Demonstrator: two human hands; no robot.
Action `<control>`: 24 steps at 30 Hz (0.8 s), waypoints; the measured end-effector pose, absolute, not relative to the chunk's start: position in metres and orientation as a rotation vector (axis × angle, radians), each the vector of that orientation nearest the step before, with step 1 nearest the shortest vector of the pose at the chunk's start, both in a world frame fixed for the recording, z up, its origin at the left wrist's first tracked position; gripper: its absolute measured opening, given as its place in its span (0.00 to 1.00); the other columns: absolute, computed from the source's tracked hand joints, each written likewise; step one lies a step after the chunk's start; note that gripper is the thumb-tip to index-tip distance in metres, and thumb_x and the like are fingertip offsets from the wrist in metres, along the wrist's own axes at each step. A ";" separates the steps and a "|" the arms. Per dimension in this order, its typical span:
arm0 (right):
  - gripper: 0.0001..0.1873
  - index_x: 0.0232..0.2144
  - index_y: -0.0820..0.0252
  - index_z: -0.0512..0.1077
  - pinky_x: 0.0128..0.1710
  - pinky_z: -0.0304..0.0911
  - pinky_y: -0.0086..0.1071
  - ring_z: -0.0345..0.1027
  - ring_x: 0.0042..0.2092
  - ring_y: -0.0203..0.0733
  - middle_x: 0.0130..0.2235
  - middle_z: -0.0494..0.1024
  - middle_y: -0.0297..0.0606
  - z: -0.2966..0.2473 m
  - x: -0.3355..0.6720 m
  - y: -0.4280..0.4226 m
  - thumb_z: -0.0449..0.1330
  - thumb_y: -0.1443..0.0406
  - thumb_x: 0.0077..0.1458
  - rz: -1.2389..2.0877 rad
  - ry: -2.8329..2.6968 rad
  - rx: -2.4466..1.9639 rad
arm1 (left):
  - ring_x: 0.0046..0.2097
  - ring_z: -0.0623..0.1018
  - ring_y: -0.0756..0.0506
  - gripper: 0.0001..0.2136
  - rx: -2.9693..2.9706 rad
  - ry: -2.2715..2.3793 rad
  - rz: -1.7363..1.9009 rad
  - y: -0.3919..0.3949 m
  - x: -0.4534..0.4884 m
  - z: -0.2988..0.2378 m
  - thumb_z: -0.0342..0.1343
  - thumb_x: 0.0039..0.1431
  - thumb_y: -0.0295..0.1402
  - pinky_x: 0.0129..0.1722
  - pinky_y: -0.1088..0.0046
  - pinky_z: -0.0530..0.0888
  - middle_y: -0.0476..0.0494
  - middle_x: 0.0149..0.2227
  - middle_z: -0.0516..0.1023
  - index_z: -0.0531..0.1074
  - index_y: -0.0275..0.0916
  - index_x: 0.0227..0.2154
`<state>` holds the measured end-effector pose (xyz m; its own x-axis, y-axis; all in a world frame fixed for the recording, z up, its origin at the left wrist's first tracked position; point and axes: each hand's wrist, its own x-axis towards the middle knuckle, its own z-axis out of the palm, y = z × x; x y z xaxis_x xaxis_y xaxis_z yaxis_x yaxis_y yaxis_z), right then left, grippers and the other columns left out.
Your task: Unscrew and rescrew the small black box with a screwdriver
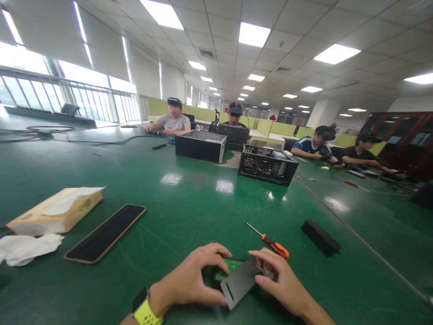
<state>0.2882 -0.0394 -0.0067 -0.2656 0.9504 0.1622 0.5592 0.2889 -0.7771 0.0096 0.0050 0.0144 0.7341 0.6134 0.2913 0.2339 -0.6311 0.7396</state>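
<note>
My left hand [198, 275], with a watch on a yellow strap at its wrist, curves round the left side of a small green circuit board [232, 267] and a flat dark grey cover [238, 284]. Its thumb touches the cover's lower left corner, near a narrow slot. At the other end, my right hand [280, 280] grips the cover between thumb and fingers. The cover is tilted and partly hides the board. Just beyond my right hand lies a screwdriver [275, 245] with an orange and black handle. To its right rests a black oblong block [320, 237].
A phone [105, 234], a tissue pack [64, 210] and crumpled tissue [29, 248] lie on the left of the green table [169, 205]. Farther off stand two black computer cases [199, 146]. Several people sit around the far side. Another screwdriver [353, 183] lies at right.
</note>
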 end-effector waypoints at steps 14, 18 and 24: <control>0.28 0.41 0.62 0.72 0.20 0.57 0.29 0.61 0.20 0.34 0.29 0.73 0.35 -0.017 0.276 -0.025 0.57 0.45 0.52 0.873 -1.255 -1.523 | 0.46 0.73 0.42 0.09 2.487 0.707 0.760 -0.007 0.028 0.017 0.67 0.53 0.28 0.46 0.67 0.69 0.45 0.45 0.75 0.75 0.41 0.37; 0.29 0.46 0.58 0.73 0.38 0.65 0.34 0.71 0.37 0.47 0.38 0.78 0.40 0.002 0.277 -0.043 0.67 0.50 0.43 0.599 -1.568 -1.676 | 0.45 0.73 0.43 0.10 2.462 0.720 0.818 -0.008 0.031 0.014 0.65 0.52 0.25 0.45 0.69 0.69 0.46 0.43 0.75 0.75 0.41 0.37; 0.29 0.46 0.55 0.75 0.38 0.62 0.33 0.71 0.38 0.47 0.37 0.79 0.38 0.005 0.294 -0.054 0.70 0.57 0.38 0.720 -1.893 -1.783 | 0.45 0.73 0.44 0.11 2.415 0.719 0.835 -0.007 0.031 0.011 0.66 0.51 0.23 0.45 0.69 0.69 0.46 0.44 0.75 0.74 0.41 0.36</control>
<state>0.2939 -0.0536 0.0051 -0.0722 0.9968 -0.0349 0.7681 0.0332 -0.6394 0.0310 -0.0070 0.0114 0.6754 0.6113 0.4125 0.3165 -0.7454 0.5867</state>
